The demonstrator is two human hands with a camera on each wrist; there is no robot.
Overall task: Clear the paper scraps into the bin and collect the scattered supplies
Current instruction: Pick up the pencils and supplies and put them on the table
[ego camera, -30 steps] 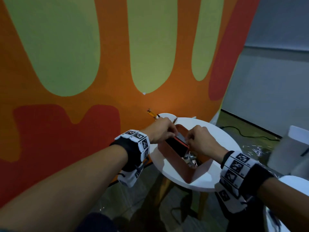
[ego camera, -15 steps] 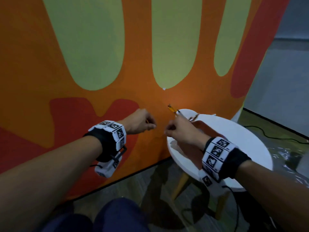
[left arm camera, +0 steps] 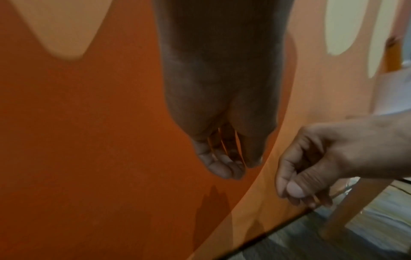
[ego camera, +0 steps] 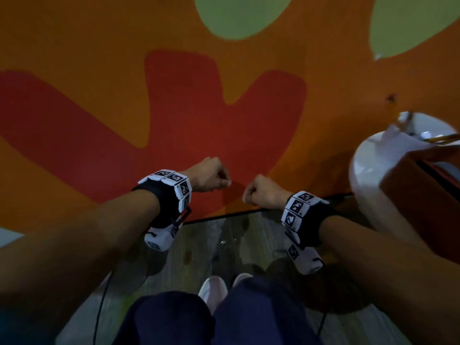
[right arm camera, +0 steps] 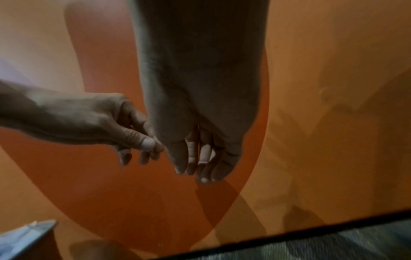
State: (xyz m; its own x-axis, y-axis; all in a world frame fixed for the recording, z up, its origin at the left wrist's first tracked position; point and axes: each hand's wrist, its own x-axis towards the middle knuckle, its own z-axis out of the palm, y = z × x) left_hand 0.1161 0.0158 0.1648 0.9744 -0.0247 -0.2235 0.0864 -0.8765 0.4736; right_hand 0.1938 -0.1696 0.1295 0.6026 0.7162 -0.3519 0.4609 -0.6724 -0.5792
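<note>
place: indoor play or activity room, exact kind unclear | wall (ego camera: pixel 174 100): orange mural with red and green blobs | table (ego camera: pixel 368 170): small, round, white | floor (ego camera: pixel 199 250): wood-look
</note>
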